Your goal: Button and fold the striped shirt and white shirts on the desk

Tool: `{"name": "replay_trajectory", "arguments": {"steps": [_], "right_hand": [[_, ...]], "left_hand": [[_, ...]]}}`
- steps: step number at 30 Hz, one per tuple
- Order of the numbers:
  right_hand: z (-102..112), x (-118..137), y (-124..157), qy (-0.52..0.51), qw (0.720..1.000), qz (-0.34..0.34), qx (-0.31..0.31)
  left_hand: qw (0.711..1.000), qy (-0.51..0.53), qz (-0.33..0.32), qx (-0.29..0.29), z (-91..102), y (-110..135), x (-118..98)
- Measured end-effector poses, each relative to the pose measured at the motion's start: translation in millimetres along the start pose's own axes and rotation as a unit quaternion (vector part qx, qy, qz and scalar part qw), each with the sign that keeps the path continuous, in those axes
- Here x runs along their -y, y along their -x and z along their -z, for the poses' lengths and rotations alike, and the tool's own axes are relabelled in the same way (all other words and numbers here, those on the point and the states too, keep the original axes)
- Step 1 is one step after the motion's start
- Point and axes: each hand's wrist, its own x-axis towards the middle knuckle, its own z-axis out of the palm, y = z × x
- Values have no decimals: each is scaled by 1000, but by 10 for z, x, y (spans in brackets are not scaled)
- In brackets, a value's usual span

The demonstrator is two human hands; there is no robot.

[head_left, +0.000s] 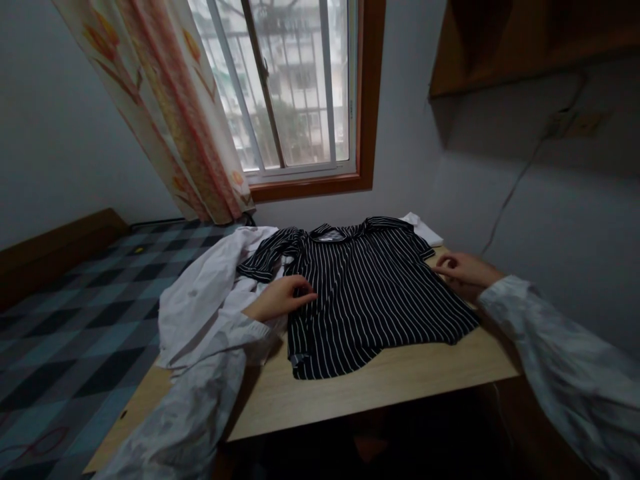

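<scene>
Fingers loosely curled, the left hand [281, 298] was at the left side of the striped shirt [370, 287], the right hand [466, 269] by its right edge; whether either gripped cloth was unclear. Spread on the worktop [350, 393], the shirt likely wanted light, even tension.

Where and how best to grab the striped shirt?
Probably by both corners of the hem, one per hand, pinching from the near side. The striped shirt lies spread out, collar toward the window, so the hem faces the camera, with tabletop showing in front to let fingertips approach low.
</scene>
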Motion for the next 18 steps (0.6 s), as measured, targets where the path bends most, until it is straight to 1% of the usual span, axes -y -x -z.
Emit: {"name": "replay_trajectory", "arguments": {"steps": [2, 3, 4, 5, 6, 7, 8, 10, 12, 13, 14, 16, 18], "right_hand": [[-20, 20, -255, 45, 991, 37, -118], [-39, 22, -382, 68, 982, 46, -171], [-64, 19, -507, 87, 972, 46, -212], [-96, 12, -626, 103, 965, 38, -239], [-134, 2, -737, 111, 961, 26, -252], [-177, -10, -837, 113, 961, 10, -253], [-223, -23, -927, 111, 963, -7, -245], [-314, -45, -1068, 106, 968, -29, -226], [-382, -60, -1164, 112, 969, -21, -218], [-401, -64, -1199, 118, 969, -11, -217], [-409, -67, -1228, 121, 969, -4, -217], [-392, -68, -1277, 102, 973, -13, -207], [-336, -68, -1327, 37, 980, -38, -191]], "left_hand": [[991, -75, 22, -110, 161, -124, 144], [979, -112, 49, -164, 246, -185, 234], [963, -147, 89, -210, 328, -239, 334], [944, -177, 136, -244, 402, -284, 439], [926, -203, 183, -261, 465, -317, 547], [912, -221, 228, -262, 513, -336, 652], [902, -230, 267, -249, 545, -341, 752], [898, -224, 324, -197, 569, -317, 918], [905, -201, 344, -152, 565, -268, 1032], [909, -181, 346, -146, 566, -244, 1072], [912, -157, 347, -154, 574, -224, 1106], [911, -99, 353, -189, 627, -210, 1170], [904, -33, 365, -220, 729, -239, 1247]]}}
